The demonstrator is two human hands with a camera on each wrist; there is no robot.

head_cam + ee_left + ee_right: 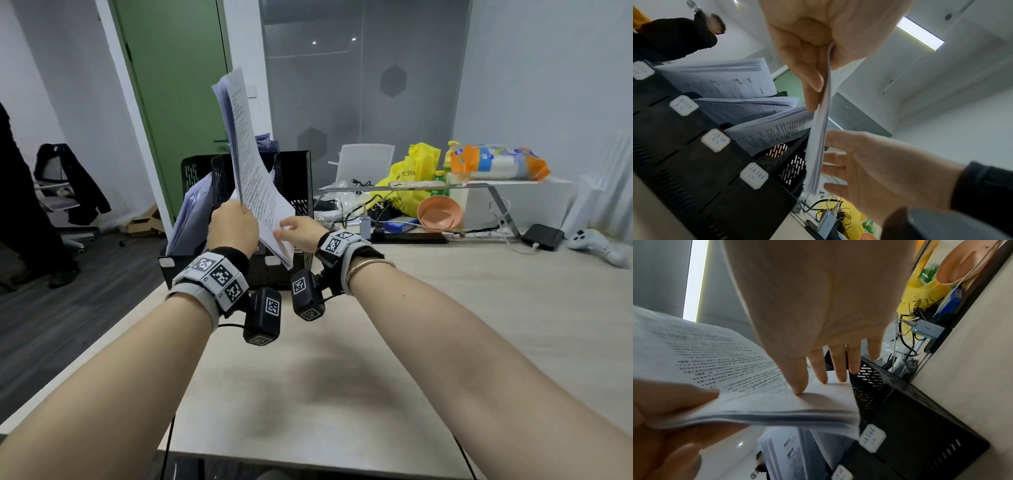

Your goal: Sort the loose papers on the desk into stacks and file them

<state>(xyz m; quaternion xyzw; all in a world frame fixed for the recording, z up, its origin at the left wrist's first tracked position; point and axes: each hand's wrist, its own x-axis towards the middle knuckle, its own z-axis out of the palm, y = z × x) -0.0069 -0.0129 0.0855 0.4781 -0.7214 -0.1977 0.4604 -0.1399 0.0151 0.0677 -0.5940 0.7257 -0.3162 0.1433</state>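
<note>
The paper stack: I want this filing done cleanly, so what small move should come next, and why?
Probably lower the paper stack into the rightmost slot of the black file rack. The left hand grips its lower edge above the rack, the right hand steadies it with straight fingers, and that slot looks free while the others hold papers.

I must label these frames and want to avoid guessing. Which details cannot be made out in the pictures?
- Handwriting on the white labels of the black perforated metal file rack: too small, blurred, every view.
- Print on the white paper stack: motion-blurred.
- The left hand grips the stack; head view hides its fingers behind the papers.
- The rack's rightmost compartment: hidden by the stack and the right hand.
- Desk's near edge: cut off, head view.
</note>
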